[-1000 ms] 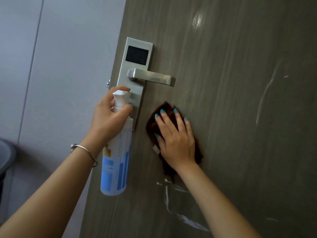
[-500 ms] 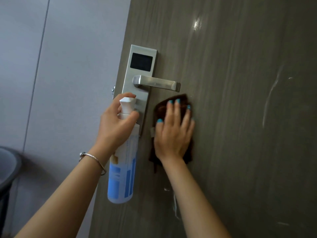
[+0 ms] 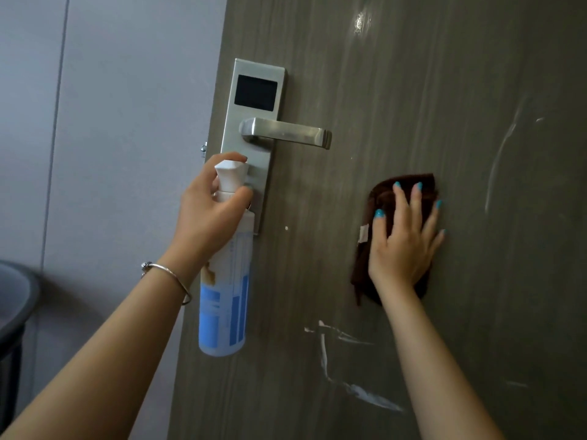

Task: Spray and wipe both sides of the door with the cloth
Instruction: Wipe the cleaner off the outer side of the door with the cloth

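Left grip (image 3: 209, 214): you hold the spray bottle (image 3: 224, 300).
Right grip (image 3: 403, 242): flat, fingers straight, pressing cloth (image 3: 381, 198) on door (image 3: 444, 90).
Risk: you may miss the foam streaks (image 3: 359, 389) below.

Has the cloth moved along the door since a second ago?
Yes. The cloth under the right hand has slid right, away from the lock plate, beyond the lever's tip.

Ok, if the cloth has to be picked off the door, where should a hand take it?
Probably the lower left edge of the cloth, coming from the left. There the brown fabric hangs in loose folds clear of the right hand, which lies flat with spread fingers over the middle, pressing it to the door. The top edge also shows, but lies flat against the door.
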`<state>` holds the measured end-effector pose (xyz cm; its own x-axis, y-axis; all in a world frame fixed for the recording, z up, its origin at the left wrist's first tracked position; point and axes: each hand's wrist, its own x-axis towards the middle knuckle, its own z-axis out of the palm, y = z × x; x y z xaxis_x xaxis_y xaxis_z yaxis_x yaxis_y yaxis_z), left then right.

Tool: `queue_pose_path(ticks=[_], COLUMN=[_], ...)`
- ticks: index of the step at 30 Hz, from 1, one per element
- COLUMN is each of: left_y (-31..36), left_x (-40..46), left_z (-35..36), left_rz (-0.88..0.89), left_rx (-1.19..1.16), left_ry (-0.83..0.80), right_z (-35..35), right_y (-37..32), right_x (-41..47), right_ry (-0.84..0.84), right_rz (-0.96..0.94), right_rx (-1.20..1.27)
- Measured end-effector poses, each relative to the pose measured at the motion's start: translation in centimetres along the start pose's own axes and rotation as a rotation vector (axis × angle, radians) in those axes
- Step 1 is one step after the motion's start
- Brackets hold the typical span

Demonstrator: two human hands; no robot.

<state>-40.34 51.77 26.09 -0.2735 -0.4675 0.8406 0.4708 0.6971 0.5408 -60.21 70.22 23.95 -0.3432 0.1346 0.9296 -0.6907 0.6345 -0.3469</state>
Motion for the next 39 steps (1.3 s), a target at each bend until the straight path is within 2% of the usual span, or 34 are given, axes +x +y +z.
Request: queue_pose_path(ticks=[2, 5, 7, 10, 15, 17, 19, 22, 26, 29, 34, 37, 39], left_y=[0.1, 0.0, 0.0, -0.3, -0.7, -0.3, 0.3, 1.3, 2.7, 3.1, 2.8, 2.5, 2.3], left_x=[0.1, 0.2, 0.1, -0.5, -3.0, -3.8, -4.1, -3.9, -3.1, -2.6, -2.3, -2.2, -2.0], left_z=[-0.1, -0.2, -0.3, -0.6, -1.4, -1.7, -2.1, -2.8, -3.1, -2.8, -2.4, -2.4, -2.4], left_rz=[-0.008, 0.007, 0.017, 0.008, -0.050, -0.051, -0.056, -0.050, -0.008, 0.004, 0.002, 0.011, 0.016], left_rx=[0.007, 0.028, 0.020, 0.010, 0.006, 0.019, 0.025, 0.028, 0.029, 0.020, 0.028, 0.037, 0.034], left_ry=[-0.013, -0.042, -0.041, -0.027, -0.006, -0.011, -0.011, 0.011, 0.010, 0.018, 0.010, 0.008, 0.003], right_z=[0.8, 2.1, 2.5, 3.1, 3.3, 3.0, 2.5, 0.9, -0.7, -0.7, 1.5, 2.2, 2.2], right_y=[-2.3, -4.6, -5.3, -4.7, -1.8, -0.9, -0.6, -0.9, -1.8, -2.8, -3.3, -2.7, -1.7], right_x=[-1.1, -3.3, -4.9, -7.7, -15.4, -17.1, -17.1, -14.5, -7.7, -2.6, -1.8, -3.8, -4.3], right_ry=[0.025, -0.010, -0.025, -0.074, -0.372, -0.397, -0.310, -0.087, 0.176, 0.308, 0.274, 0.112, 0.045], right_rz=[-0.074, -0.452, -0.626, -0.764, -0.994, -1.032, -0.961, -0.785, -0.515, -0.302, -0.152, -0.136, -0.196], right_rx=[0.041, 0.034, 0.024, 0.067, 0.024, 0.034, 0.150, 0.306, 0.318, 0.341, -0.014, -0.016, -0.009])
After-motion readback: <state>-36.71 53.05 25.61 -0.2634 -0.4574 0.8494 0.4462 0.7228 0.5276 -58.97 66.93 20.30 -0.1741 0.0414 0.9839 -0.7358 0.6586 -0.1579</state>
